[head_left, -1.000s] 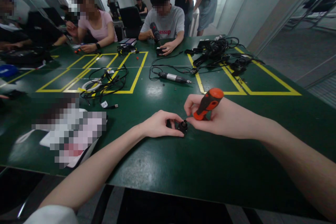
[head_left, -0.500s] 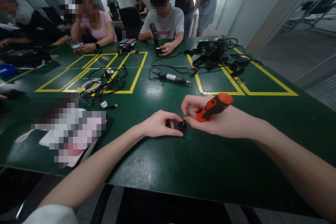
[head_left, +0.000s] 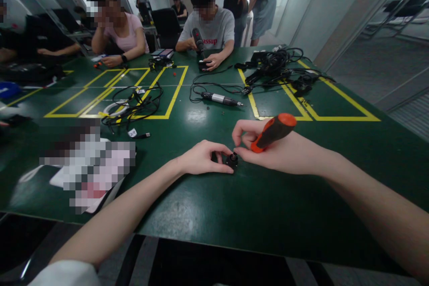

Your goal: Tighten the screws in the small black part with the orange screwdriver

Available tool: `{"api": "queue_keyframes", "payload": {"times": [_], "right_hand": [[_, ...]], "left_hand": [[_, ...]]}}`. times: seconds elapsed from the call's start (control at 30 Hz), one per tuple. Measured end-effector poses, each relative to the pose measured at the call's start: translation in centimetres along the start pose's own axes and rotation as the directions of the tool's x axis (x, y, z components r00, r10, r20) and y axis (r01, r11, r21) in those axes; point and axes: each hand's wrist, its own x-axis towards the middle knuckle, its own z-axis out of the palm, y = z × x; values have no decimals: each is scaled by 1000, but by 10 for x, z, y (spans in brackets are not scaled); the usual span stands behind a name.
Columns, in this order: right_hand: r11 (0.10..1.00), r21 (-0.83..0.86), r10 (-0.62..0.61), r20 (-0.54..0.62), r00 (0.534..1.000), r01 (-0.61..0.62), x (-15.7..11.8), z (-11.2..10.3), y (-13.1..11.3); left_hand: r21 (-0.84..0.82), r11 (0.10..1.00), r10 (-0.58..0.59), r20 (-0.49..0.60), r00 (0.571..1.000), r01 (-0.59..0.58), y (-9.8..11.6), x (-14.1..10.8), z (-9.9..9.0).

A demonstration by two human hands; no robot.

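Thumb and fingers of my left hand (head_left: 204,157) are closed round a small black round part (head_left: 232,161) on the green table. My right hand (head_left: 268,147) grips a screwdriver (head_left: 276,130) with an orange and dark handle, tilted so its butt end points up and to the right. The handle lies between thumb and forefinger. Its tip end is at the top of the black part, mostly covered by my right fingers, so I cannot tell whether it sits in a screw.
A black and silver electric screwdriver (head_left: 221,99) with a cord lies ahead. Cables pile up at the back right (head_left: 275,69) and left (head_left: 134,105). Pixelated flat items (head_left: 103,170) lie at the left. Across the table (head_left: 187,214), a person (head_left: 209,27) holds a dark power tool (head_left: 198,40).
The screwdriver handle has turned slightly in my right hand, which has shifted a little. My left hand and the black part stay almost where they were.
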Motion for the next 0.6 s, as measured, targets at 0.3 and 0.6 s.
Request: {"api": "queue_keyframes", "payload": {"times": [0.3, 0.6], "right_hand": [[1000, -27, -9, -8, 1000, 8, 0, -1, -6], [1000, -21, 9, -20, 1000, -10, 0, -2, -7]], "left_hand": [[-10, 1000, 6, -1, 1000, -6, -1, 1, 0], [19, 1000, -2, -3, 1000, 2, 2, 0, -1]]}}
